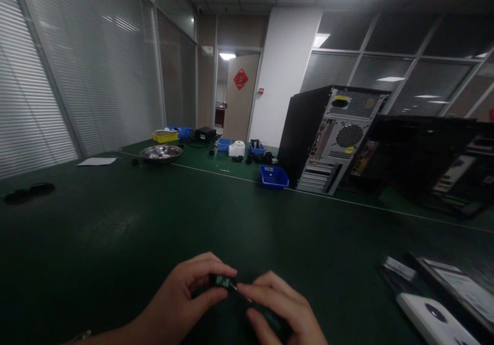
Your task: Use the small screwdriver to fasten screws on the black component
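Note:
My left hand (189, 293) pinches a small dark part with a green circuit board (223, 281) between thumb and fingers, low in the middle of the head view. Just to its right, my right hand (281, 306) holds a thin tool with a metal shaft (243, 295). The shaft's tip meets the right end of the small part. Most of the tool's dark handle is hidden under my right hand. Both hands are just above the green table (162, 221).
Computer towers (304, 134) stand at the right, beside a blue tray (274, 176). A metal bowl (161, 153), white paper (97, 161) and dark glasses-like item (29, 193) lie left. A white device (432, 319) and drive-like boxes (459, 288) rest at the lower right.

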Motion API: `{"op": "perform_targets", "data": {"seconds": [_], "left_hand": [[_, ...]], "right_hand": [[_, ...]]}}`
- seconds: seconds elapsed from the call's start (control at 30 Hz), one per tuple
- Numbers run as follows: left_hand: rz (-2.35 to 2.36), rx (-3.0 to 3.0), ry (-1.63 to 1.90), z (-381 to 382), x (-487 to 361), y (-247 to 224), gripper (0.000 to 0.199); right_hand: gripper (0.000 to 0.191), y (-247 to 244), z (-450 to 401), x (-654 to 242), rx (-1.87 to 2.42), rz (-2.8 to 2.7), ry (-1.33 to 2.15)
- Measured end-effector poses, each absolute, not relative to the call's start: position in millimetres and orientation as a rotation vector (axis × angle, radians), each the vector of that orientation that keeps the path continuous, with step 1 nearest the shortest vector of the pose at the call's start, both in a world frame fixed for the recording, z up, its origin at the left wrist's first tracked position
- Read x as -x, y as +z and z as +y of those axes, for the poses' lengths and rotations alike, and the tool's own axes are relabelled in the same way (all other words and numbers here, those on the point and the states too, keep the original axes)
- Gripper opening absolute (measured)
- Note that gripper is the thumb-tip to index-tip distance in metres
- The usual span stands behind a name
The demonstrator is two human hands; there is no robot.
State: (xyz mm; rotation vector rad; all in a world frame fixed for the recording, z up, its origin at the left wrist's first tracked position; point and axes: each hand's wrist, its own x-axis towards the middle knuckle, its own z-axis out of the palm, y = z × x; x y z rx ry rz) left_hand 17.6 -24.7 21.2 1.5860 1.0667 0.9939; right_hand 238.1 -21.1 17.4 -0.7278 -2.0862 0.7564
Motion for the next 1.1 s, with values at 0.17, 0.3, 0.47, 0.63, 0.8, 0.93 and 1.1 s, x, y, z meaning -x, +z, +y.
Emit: {"op": "perform_targets", "data": {"seconds": [0.17,0.3,0.47,0.63,0.8,0.93,1.1], "left_hand": [[1.006,-1.631,1.014,-25.5,-17.7,23.2,0.026],[1.072,-1.666,0.989,-26.3,-17.4,25.2,0.023],[1.034,-1.719,0.986,-25.6,-16.1,24.5,0.021],[0.966,-1.542,1.027,-24.6,-17.2,24.0,0.016],[0.939,-1.425,1.051,-24.4,-19.6,25.1,0.014],[0.911,-1.33,1.053,-24.8,-21.8,24.5,0.013],[0.917,-1.281,1.027,-22.9,-21.2,24.4,0.016]], "right_hand": [[0.039,17.6,-21.4,-239.3,0.798,-2.122,0.732],[0.04,16.6,-21.8,-239.3,0.815,-2.142,0.713],[0.038,18.5,-21.2,-237.8,0.749,-2.097,0.759],[0.038,18.8,-20.3,-238.2,0.714,-2.052,0.821],[0.04,18.9,-20.2,-239.1,0.7,-2.056,0.81],[0.036,19.3,-20.1,-237.2,0.697,-2.051,0.834],[0.035,21.3,-20.6,-236.2,0.701,-2.006,0.842]]}}
